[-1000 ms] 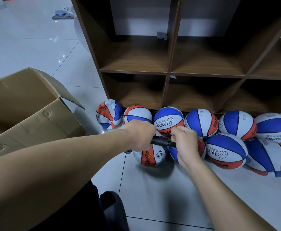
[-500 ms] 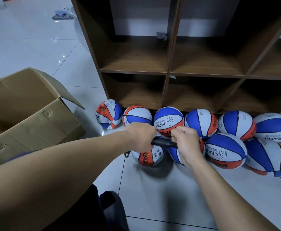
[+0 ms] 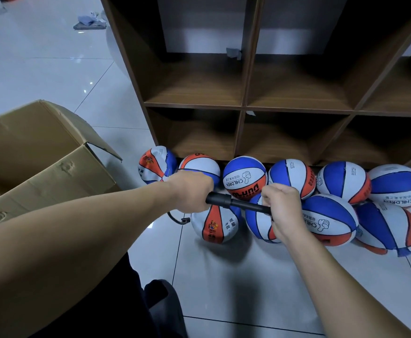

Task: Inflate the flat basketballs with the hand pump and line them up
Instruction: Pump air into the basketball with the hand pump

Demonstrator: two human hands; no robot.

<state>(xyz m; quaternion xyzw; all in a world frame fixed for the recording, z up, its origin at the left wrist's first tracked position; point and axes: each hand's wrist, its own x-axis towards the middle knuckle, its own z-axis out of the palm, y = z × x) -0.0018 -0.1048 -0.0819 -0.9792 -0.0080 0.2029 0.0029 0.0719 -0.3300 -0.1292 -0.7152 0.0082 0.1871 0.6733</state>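
My left hand [image 3: 191,191] grips the barrel end of a black hand pump [image 3: 233,203]. My right hand [image 3: 281,205] grips its other end, and the thin rod shows between my fists. A black hose [image 3: 176,219] curls down from under my left hand. Below the pump lies a red, white and blue basketball [image 3: 215,224] on the tiles. Several more basketballs, such as one marked CHILDREN [image 3: 244,178], stand in a row along the shelf foot, with others in front at the right [image 3: 329,219].
A brown wooden cubby shelf [image 3: 244,106] rises behind the balls. An open cardboard box [image 3: 36,154] stands at the left. White tiled floor [image 3: 236,276] lies in front of the balls. Some cloth [image 3: 89,21] lies on the floor far back.
My hands have drawn apart along the pump, so more of the barrel and rod shows between them. The balls stay in place.
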